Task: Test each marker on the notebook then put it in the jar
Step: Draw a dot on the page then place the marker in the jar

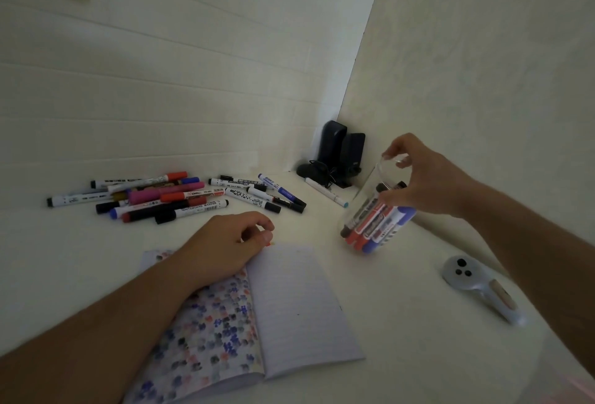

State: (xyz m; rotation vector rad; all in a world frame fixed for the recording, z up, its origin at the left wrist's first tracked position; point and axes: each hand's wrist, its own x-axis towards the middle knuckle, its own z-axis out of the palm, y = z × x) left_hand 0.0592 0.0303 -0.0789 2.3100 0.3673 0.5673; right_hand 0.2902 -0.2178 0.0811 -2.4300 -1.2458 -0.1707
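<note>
Though tilted, clear cylindrical jar.

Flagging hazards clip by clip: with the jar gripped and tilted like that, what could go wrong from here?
1. The right hand grips the clear jar tilted, so the markers inside could shift or slide out if it tips further.
2. The left hand rests on the open notebook; wet test marks may smear.
3. The loose markers could roll if bumped.

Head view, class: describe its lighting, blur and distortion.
Head view: dim, even light with soft shadows; the wide lens bends the wall planks and table edge; the grey handheld device at right is smeared; the clear jar shows little glare.
</note>
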